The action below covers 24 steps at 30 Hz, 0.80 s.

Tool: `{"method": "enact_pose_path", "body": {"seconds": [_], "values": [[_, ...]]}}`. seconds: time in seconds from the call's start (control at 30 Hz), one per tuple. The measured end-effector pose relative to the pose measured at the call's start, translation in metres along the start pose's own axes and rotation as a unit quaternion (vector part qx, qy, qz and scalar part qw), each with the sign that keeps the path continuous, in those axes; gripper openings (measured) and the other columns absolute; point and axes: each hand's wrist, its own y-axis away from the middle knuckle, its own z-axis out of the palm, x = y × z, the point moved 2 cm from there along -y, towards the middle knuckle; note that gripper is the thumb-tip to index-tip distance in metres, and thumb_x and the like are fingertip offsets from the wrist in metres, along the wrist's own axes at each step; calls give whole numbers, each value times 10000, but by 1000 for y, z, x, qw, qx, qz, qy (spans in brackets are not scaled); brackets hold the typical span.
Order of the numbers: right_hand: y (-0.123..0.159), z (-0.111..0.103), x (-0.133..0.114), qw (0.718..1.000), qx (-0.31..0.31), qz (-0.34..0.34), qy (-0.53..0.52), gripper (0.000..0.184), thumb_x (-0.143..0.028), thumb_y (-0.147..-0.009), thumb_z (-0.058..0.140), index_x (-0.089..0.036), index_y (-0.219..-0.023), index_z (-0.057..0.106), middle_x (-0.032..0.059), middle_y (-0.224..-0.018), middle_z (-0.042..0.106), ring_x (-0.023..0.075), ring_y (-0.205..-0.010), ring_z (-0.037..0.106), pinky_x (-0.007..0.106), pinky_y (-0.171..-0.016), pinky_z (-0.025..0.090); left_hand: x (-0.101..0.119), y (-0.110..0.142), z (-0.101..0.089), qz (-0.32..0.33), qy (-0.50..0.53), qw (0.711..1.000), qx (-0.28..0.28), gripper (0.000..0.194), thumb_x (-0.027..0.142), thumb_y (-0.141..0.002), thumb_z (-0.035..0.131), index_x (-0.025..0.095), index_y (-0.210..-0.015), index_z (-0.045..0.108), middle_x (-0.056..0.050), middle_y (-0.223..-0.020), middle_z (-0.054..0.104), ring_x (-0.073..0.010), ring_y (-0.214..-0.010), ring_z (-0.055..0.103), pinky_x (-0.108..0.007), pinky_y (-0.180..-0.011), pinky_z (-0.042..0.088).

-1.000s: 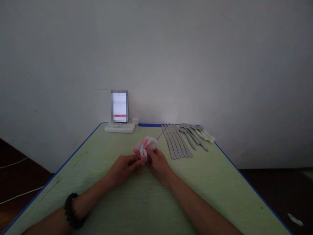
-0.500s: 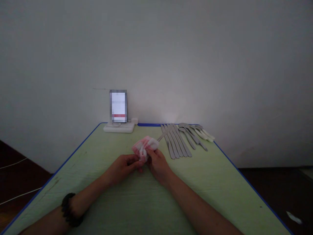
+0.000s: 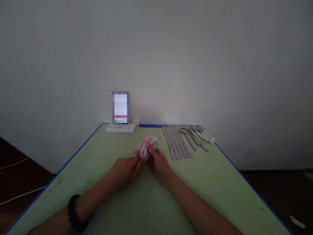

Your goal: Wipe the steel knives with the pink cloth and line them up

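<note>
A bunched pink-and-white cloth (image 3: 146, 147) is held above the middle of the table. My right hand (image 3: 157, 163) is closed around its right side, thumb on top. My left hand (image 3: 127, 169) is closed at the cloth's lower left edge, its fingertips partly hidden in the folds. A thin metal tip (image 3: 161, 137) pokes out of the cloth at the upper right; the rest of that piece is covered, so its kind does not show. Several flat metal table knives (image 3: 177, 143) lie side by side just right of the cloth.
Right of the knives lie metal spoons (image 3: 188, 130) and other cutlery with white handles (image 3: 205, 135). A phone (image 3: 120, 107) with a blurred screen stands on a white base (image 3: 121, 128) at the back left. The green table (image 3: 207, 182) has a blue edge, against a wall.
The metal piece showed a longer length beyond the cloth before; now only its tip shows. My left hand has turned slightly and its fingers sit closer to the cloth. The view has shifted a little.
</note>
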Motion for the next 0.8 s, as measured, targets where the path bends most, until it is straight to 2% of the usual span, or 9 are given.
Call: {"method": "enact_pose_path", "body": {"seconds": [0.1,0.3,0.47,0.57,0.67,0.8], "values": [[3,4,-3,999,-17,13,-44,137,-258,-656,646,-184,-761,599,-11,-728,614,127,-697,559,265,-685,435,-2,-1,-2,-8,-29,999,11,405,288,-944,246,174,-828,617,-70,-805,704,-203,-699,660,-280,-643,454],[6,6,-6,999,-3,28,-36,158,-252,-650,641,-176,-784,606,-13,-686,620,124,-664,563,271,-682,440,-1,-2,-4,39,-101,991,76,360,291,-944,270,173,-889,605,-88,-872,710,-198,-733,673,-268,-622,480],[4,6,-7,997,32,48,-56,158,-291,-662,637,-170,-757,603,-1,-683,628,128,-637,564,272,-646,446,1,-3,-3,18,-130,989,72,249,261,-937,329,173,-927,562,-75,-893,704,-216,-723,683,-276,-558,484],[4,5,-7,996,32,54,-67,166,-316,-687,614,-164,-750,609,8,-685,630,126,-620,561,267,-628,445,-1,-3,-3,15,-91,988,127,187,269,-926,371,183,-982,528,-54,-902,689,-199,-712,681,-253,-524,472],[5,5,-7,996,26,47,-72,172,-330,-703,614,-165,-753,614,8,-688,626,122,-611,558,264,-628,445,-5,-2,-3,69,-44,977,196,183,280,-930,376,194,-996,523,-33,-873,677,-159,-695,668,-222,-539,472],[5,4,-5,994,51,53,-80,237,-393,-706,629,-173,-794,616,10,-705,625,130,-623,558,272,-621,448,-7,-1,-4,146,-14,951,272,215,299,-938,381,193,-933,568,-25,-818,677,-132,-693,656,-204,-588,480]]}}
